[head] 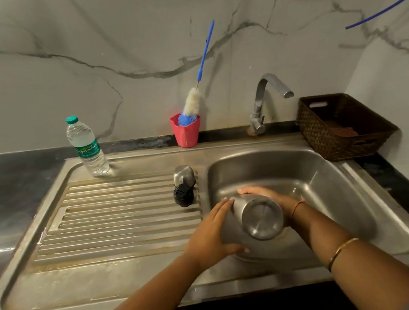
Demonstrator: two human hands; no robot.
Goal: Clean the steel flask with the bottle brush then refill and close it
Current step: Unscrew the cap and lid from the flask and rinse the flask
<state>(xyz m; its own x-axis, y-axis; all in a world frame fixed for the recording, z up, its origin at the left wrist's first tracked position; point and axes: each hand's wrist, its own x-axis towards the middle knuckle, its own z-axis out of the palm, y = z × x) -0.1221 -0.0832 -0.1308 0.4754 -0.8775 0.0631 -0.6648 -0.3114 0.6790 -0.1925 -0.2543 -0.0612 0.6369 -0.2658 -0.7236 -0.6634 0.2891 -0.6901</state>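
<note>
Flask (pixel 260 216) is held in the air over the sink basin (pixel 319 178), at the basin's near-left part. Long axis runs near to far and tilts down: flat base faces the camera, mouth end points away into the basin and is hidden, so I can't tell if it's open.

Right hand (pixel 279 198) grips it from the right, fingers (pixel 249 191) curled over the top of the body. Left hand (pixel 209 235) lies flat against the left side, fingers straight and close together, thumb spread out below; it presses rather than wraps.

Left of the basin, on the ribbed drainboard (pixel 118 219): steel cap (pixel 184 174) and black stopper (pixel 183 196), touching each other, just beside the basin's left rim. Plastic water bottle (pixel 86 147), green cap on, stands upright at the drainboard's far-left end, well apart from the basin.

Behind the basin: red cup (pixel 186 133) holding the bottle brush (pixel 194 101) head-down, blue handle leaning against the wall; tap (pixel 266 96) with spout over the basin. Woven basket (pixel 344 127) at the basin's far-right corner.

Surface (pixel 5 183) is dark stone around a steel sink unit, with staining on the drainboard. Wall (pixel 128 34) is white marble with grey veins.
</note>
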